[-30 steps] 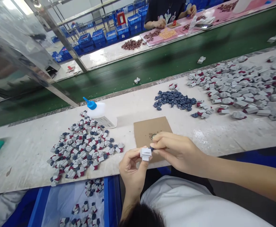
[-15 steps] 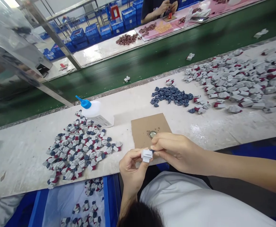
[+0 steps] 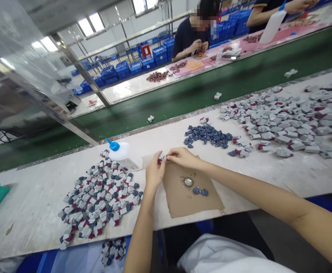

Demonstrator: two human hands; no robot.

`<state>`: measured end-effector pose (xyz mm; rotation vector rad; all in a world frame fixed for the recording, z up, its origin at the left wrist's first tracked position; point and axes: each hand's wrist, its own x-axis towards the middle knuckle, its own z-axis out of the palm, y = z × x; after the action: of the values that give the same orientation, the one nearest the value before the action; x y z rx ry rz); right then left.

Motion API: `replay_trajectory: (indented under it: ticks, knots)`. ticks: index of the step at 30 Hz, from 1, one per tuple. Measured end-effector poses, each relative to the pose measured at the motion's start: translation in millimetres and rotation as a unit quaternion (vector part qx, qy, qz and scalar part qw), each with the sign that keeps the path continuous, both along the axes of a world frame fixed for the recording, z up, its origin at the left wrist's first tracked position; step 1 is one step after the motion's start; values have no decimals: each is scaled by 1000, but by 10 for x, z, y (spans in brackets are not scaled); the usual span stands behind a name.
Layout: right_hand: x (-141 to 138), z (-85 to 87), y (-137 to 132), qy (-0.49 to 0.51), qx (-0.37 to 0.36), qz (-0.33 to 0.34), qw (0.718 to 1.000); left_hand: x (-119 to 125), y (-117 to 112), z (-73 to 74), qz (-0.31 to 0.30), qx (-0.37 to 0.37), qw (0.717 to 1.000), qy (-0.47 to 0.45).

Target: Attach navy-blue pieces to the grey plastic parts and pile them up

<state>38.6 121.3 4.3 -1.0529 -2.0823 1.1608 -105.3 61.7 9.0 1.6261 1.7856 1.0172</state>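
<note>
Above the far edge of a brown cardboard sheet, both hands meet at a small grey-white and dark red plastic piece. My left hand pinches this piece between thumb and fingers. My right hand has its fingertips pressed together against the piece's right side; anything inside that pinch is hidden. On the cardboard lie a small round dish with a metal-looking rim and two dark blue parts side by side.
Left of the cardboard are a heap of grey, red and blue pieces and a blue-nozzled white bottle. Loose blue parts and many grey-red pieces lie right. Beyond runs a green belt; a co-worker sits across it.
Both hands have moved forward, from the cardboard's near edge to its far edge, still together at a piece. The view has tilted up, and the two blue parts on the cardboard now show.
</note>
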Motion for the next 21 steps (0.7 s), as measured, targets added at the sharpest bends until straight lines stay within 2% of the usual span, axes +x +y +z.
replay_trajectory:
  ticks: [4, 7, 10, 13, 15, 17, 19, 21]
  knots:
    - [-89, -77, 212, -41, 47, 45, 997, -63, 103, -50, 28, 9, 993, 112]
    - [-154, -25, 473, -86, 85, 54, 991, -63, 85, -107, 54, 13, 985, 162]
    - [-369, 116, 1005, -140, 125, -15, 982, -79, 91, -131, 78, 0, 981, 180]
    - [-764, 192, 1624, -194, 146, -73, 967, -113, 108, -110, 114, -16, 976, 184]
    - [-1044, 146, 1927, -226, 149, -81, 959, -124, 110, -90, 128, -28, 974, 185]
    - [-1246, 45, 2089, -250, 154, -74, 953, -117, 103, -73, 125, -39, 973, 188]
    - [-1321, -61, 2132, -263, 166, -65, 948, -95, 94, -58, 113, -42, 974, 191]
    - [-1278, -128, 2110, -268, 184, -61, 944, -73, 88, -43, 102, -31, 975, 192]
